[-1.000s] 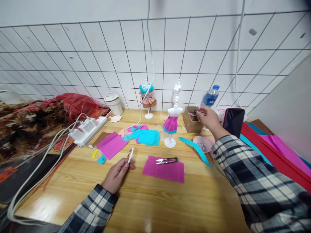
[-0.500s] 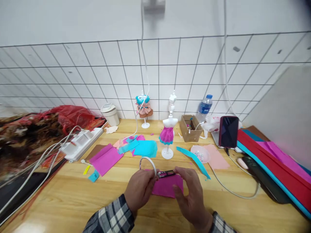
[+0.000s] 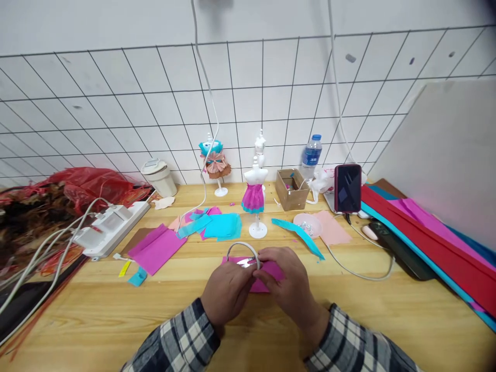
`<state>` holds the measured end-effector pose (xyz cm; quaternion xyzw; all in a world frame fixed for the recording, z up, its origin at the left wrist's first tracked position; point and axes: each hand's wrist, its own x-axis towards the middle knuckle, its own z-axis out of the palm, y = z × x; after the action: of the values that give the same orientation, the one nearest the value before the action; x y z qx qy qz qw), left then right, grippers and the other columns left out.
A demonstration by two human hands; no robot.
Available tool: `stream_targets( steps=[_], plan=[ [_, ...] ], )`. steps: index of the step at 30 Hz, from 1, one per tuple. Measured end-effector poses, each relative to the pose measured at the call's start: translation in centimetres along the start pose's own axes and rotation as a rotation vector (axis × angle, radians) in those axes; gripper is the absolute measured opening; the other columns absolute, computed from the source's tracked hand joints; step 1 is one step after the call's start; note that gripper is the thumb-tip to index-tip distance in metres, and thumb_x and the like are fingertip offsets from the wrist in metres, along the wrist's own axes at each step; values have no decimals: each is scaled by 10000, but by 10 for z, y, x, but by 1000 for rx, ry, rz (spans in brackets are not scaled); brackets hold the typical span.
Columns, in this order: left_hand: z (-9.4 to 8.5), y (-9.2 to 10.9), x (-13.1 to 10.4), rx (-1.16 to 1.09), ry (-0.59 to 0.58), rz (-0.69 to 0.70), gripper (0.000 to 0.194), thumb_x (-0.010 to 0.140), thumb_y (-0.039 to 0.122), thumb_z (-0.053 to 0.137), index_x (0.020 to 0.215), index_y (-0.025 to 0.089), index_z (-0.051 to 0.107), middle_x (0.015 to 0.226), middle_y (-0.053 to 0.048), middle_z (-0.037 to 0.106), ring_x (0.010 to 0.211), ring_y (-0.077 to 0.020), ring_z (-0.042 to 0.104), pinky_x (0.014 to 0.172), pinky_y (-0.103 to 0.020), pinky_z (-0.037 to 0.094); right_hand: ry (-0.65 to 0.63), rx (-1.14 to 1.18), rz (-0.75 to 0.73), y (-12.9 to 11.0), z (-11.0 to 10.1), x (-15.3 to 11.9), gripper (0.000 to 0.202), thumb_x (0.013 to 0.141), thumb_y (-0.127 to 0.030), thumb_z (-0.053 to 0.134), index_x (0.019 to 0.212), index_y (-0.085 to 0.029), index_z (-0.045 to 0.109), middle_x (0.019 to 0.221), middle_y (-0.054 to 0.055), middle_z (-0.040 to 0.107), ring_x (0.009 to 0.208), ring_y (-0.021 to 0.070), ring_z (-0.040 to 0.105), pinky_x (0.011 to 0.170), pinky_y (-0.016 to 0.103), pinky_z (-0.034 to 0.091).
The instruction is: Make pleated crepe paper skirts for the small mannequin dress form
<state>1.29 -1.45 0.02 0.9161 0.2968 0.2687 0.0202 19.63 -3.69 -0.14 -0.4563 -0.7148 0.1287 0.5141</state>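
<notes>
A thin white ring (image 3: pixel 248 244), perhaps a narrow roll of tape, stands up between my two hands near the front middle of the table. My left hand (image 3: pixel 228 290) is closed on its lower part. My right hand (image 3: pixel 289 279) has thumb and forefinger pinched at the ring's right side, almost touching the left fingertips. A shiny silvery piece (image 3: pixel 247 262) shows inside the ring; its ends are hidden. Beneath the hands lies a magenta fabric piece (image 3: pixel 276 270). Just beyond stands a small white dress form (image 3: pixel 256 176) wearing a magenta skirt with a blue hem (image 3: pixel 253 199).
Blue cloth (image 3: pixel 222 226) and magenta cloth (image 3: pixel 157 249) lie left. A blue strip (image 3: pixel 298 236), bead dish (image 3: pixel 318 227), cardboard box (image 3: pixel 291 196), bottle (image 3: pixel 311 152) and phone (image 3: pixel 347 188) are right. A power strip (image 3: pixel 112 232) sits far left. Cables cross the table.
My right hand has moved left, closing its fingers against the ring beside my left hand. The black-edged piece stretched between the hands no longer shows. The view has shifted.
</notes>
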Motion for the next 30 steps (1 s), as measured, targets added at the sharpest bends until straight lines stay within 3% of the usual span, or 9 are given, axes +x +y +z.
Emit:
stream_targets(
  steps=[9, 11, 14, 16, 20, 26, 30],
  plan=[
    [-1, 0, -2, 94, -52, 6, 256, 958, 215, 402, 1169, 191, 543, 717, -32, 678, 629, -190, 608, 589, -301, 426, -19, 107, 48, 8, 4, -2, 210, 832, -297, 675, 735, -223, 504, 956, 58, 678, 938, 225, 618, 814, 369, 474],
    [-2, 0, -4, 88, -32, -3, 257, 961, 223, 400, 1169, 181, 545, 744, -42, 693, 642, -189, 617, 592, -302, 433, 8, 117, 59, 9, 5, -3, 185, 808, -306, 699, 835, -221, 537, 987, 62, 665, 895, 213, 616, 788, 356, 488],
    [-2, -1, -7, 97, -12, -29, 272, 962, 239, 394, 1172, 179, 557, 772, -56, 705, 655, -190, 628, 599, -305, 449, 24, 108, 84, 10, 3, -3, 409, 799, -324, 711, 1156, -219, 542, 1110, 86, 645, 828, 194, 619, 752, 347, 514],
    [-2, -2, -9, 106, -22, -47, 282, 962, 252, 388, 1168, 188, 569, 766, -55, 703, 663, -191, 635, 610, -308, 460, -5, 76, 32, 11, 1, -1, 383, 836, -308, 676, 1199, -240, 577, 1139, 80, 656, 903, 203, 631, 822, 364, 511],
    [-2, -5, -11, 110, -49, -63, 293, 961, 262, 384, 1165, 192, 581, 776, -59, 708, 688, -195, 647, 633, -310, 471, -15, 31, -33, 10, -3, 1, 90, 872, -269, 631, 896, -256, 716, 999, 50, 714, 965, 213, 642, 885, 385, 491],
    [-8, -11, -7, 88, -64, -52, 298, 961, 271, 386, 1123, 174, 616, 805, -70, 703, 732, -207, 622, 696, -344, 462, -4, 85, 22, 7, -10, 6, 67, 818, -259, 675, 767, -235, 710, 910, 56, 694, 887, 216, 639, 825, 383, 498],
    [-15, -18, -7, 77, -45, -35, 274, 945, 202, 375, 1065, 180, 620, 807, -46, 703, 765, -198, 617, 903, -432, 402, 53, 156, 121, 12, -15, 11, 92, 801, -264, 685, 720, -219, 687, 801, 46, 655, 803, 206, 618, 755, 358, 500]
  ],
)
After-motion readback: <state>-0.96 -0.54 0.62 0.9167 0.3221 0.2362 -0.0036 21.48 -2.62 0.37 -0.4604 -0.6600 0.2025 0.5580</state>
